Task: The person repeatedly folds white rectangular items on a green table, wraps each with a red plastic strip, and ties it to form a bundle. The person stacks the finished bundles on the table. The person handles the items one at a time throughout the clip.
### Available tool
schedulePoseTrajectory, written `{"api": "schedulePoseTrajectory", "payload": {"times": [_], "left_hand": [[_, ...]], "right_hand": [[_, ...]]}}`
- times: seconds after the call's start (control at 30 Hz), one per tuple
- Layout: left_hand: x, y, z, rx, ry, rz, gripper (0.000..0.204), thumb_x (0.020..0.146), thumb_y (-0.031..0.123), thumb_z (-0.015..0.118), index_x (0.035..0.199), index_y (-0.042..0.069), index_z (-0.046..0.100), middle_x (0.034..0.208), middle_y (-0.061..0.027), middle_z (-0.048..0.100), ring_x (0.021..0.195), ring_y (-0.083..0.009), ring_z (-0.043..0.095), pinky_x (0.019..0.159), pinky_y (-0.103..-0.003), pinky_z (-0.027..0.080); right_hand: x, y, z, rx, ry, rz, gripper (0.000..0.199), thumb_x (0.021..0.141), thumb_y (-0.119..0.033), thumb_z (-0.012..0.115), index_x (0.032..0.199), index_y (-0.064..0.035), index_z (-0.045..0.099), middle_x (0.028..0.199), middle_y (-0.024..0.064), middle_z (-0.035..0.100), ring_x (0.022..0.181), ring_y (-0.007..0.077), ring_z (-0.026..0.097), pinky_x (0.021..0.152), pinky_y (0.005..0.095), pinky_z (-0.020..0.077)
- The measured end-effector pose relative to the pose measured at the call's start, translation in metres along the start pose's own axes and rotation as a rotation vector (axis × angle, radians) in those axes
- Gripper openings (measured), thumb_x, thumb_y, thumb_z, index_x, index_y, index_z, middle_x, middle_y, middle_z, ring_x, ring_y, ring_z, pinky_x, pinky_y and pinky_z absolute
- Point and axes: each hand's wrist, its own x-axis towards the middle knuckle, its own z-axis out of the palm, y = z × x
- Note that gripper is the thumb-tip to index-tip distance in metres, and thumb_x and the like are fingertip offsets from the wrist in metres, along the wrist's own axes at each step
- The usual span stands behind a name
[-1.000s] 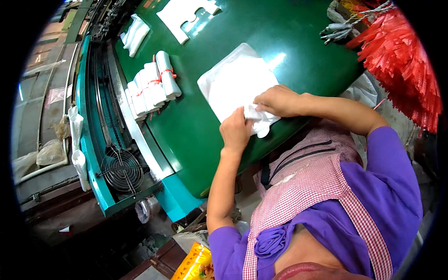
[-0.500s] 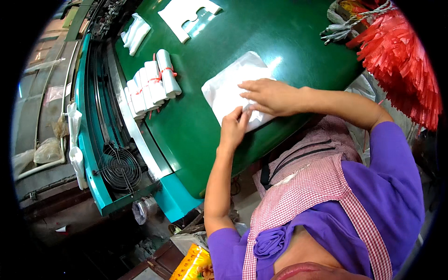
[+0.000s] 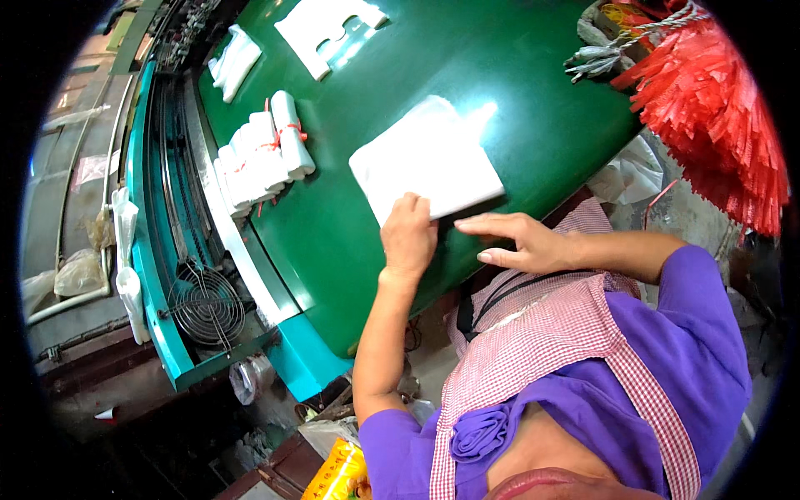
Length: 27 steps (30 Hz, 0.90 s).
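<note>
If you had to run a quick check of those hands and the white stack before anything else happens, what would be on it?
1. Left hand on the white stack of bags: ok, its fingers rest on the near edge.
2. Right hand on the stack: not ok, it lies flat on the green table just beside the near corner.
3. Stack edges squared: ok, it looks like one neat slab.
4. Stack fully on the table: ok.
5. Tied white rolls apart from the stack: ok.
6. How many bags are in the stack: cannot tell.
</note>
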Motion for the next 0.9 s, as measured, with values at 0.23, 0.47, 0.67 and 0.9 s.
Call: {"api": "schedulePoseTrajectory", "payload": {"times": [0.23,0.47,0.67,0.9], "left_hand": [[-0.041,-0.02,-0.014,-0.349,-0.244,0.194,0.04,0.066,-0.005,0.065,0.104,0.005,0.061,0.13,-0.011,0.054,0.13,-0.0385,0.04,0.108,-0.047,0.032],[-0.035,-0.011,-0.026,-0.237,-0.315,0.06,0.03,0.067,0.008,0.067,0.097,0.012,0.066,0.093,-0.0082,0.061,0.09,-0.0304,0.058,0.08,-0.044,0.042],[0.027,0.009,-0.057,0.151,-0.111,0.372,0.026,0.066,0.008,0.065,0.092,0.011,0.064,0.115,-0.0088,0.058,0.11,-0.0312,0.052,0.094,-0.046,0.039],[-0.022,0.015,-0.022,-0.082,-0.37,0.163,0.035,0.07,0.012,0.069,0.104,0.01,0.064,0.137,-0.0132,0.048,0.125,-0.0415,0.043,0.102,-0.06,0.03]], "right_hand": [[0.047,0.037,-0.035,1.194,0.239,0.435,0.052,0.089,-0.018,0.064,0.131,0.0033,0.042,0.119,0.0152,0.059,0.105,0.0236,0.061,0.091,0.0373,0.0513],[0.036,0.04,-0.044,-0.519,-0.423,-0.35,0.044,0.081,-0.006,0.059,0.125,-0.0082,0.055,0.139,0.0182,0.044,0.131,0.0328,0.04,0.11,0.0434,0.0321],[0.072,0.047,-0.073,-0.866,-0.515,-0.542,0.037,0.086,-0.01,0.051,0.122,-0.0027,0.054,0.135,0.0178,0.047,0.129,0.0338,0.042,0.106,0.0461,0.034],[0.029,0.001,-0.068,-0.59,-0.572,-0.083,0.048,0.085,-0.024,0.053,0.119,0.0095,0.051,0.133,0.0315,0.043,0.129,0.0418,0.039,0.107,0.0448,0.0326]]}}
